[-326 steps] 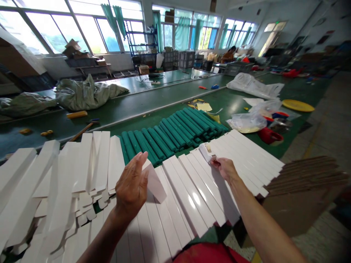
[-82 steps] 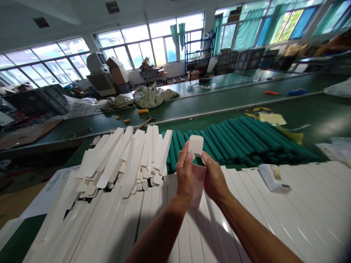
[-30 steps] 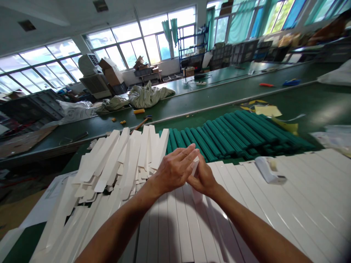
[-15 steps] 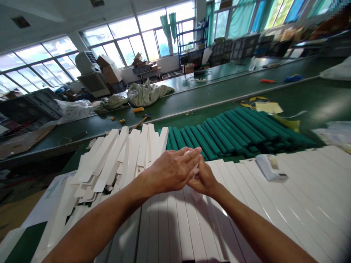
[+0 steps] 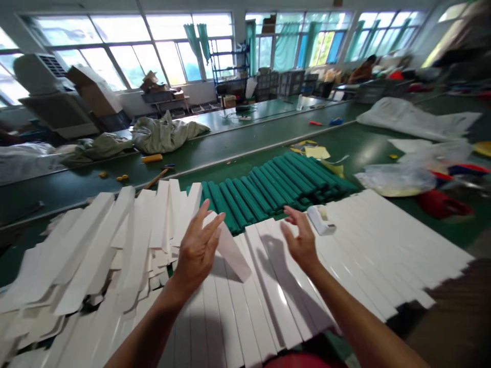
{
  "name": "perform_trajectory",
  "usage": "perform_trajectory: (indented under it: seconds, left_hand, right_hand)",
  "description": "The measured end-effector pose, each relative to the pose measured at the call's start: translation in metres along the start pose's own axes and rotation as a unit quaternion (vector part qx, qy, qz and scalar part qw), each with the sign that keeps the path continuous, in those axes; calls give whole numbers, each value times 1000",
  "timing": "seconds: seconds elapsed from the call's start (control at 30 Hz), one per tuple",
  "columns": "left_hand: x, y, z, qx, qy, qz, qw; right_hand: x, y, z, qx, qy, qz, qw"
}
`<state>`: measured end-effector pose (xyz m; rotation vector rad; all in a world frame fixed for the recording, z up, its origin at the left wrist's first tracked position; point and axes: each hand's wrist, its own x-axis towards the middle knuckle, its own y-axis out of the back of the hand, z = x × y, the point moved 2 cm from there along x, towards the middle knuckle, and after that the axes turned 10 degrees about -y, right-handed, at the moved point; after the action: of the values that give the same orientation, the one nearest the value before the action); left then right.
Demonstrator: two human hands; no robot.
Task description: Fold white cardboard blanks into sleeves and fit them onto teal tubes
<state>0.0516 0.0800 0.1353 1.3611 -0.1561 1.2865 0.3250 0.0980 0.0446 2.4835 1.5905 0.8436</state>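
Entry: my left hand (image 5: 197, 253) and right hand (image 5: 302, 240) stood open, holding nothing, either side of a flattened white card carton (image 5: 229, 250) on glossy white card blanks (image 5: 268, 291); it seemed light, stiff, slippery, best pinched by its edges.

Flattened white carton sleeve (image 5: 230, 250), glossy, tilted on one edge. Further flat white cartons (image 5: 383, 245) lie side by side in overlapping rows.

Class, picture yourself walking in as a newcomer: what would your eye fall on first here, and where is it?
The long white card strips stand out first, overlapping across the front of the bench, with the left hand and right hand open above them. Just beyond lie dark green rolls, packed side by side. Bright windows line the far wall.
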Motion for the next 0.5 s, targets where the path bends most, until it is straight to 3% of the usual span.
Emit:
perform_trajectory:
  seconds: [0.03,0.07,0.13,0.23,0.5]
  left_hand:
    - [-2,1,-2,-8,10,4,1000]
    - [-2,0,-4,-16,16,6,1000]
    - [-1,-2,-6,-22,17,8,1000]
    - [3,-8,-5,-24,10,3,1000]
    - [5,-13,2,-24,-15,0,1000]
  right_hand:
    - [6,25,26,-31,-95,105,989]
    - [11,48,52,-61,-192,188,961]
    - [21,85,91,-88,-313,251,912]
    - [34,105,124,-69,-378,220,897]
    - [56,84,145,26,-520,152,840]
